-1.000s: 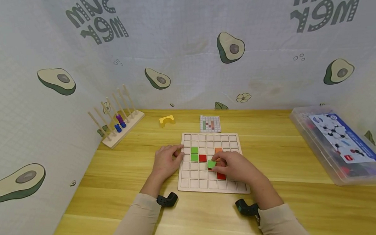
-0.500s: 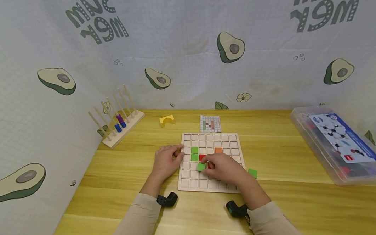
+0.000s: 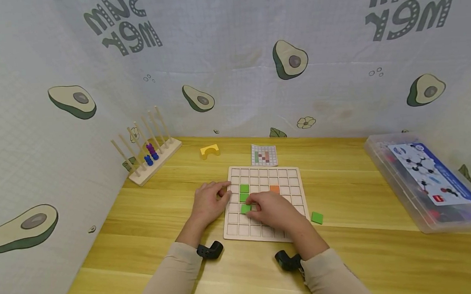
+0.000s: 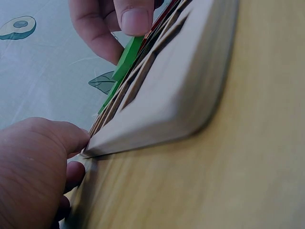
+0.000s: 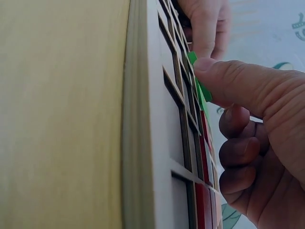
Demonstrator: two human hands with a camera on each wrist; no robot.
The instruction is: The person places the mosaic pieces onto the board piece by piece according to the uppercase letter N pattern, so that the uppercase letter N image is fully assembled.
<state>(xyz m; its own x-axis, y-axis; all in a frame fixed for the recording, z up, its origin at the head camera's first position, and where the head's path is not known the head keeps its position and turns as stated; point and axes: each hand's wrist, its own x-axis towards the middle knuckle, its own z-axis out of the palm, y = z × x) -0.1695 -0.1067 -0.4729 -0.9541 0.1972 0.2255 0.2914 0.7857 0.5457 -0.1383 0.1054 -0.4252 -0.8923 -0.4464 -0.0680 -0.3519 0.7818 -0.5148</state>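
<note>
A pale wooden grid board lies on the table, with square tiles in some of its cells. My right hand pinches a green square tile between thumb and fingers, over the cell just below two green tiles. In the right wrist view that tile is tilted at the thumb tip. My left hand rests beside the board, its thumb and forefinger touching the left edge. An orange tile shows on the board; red tiles are hidden from the head view by my right hand.
A loose green tile lies right of the board. Behind it is a printed pattern card. A yellow arch block and a pegged wooden stand with beads are at back left. A clear plastic case stands far right.
My right hand has carried the green tile leftward across the board to the column of the two green tiles. The loose green tile at right has come into sight. My left hand has stayed put.
</note>
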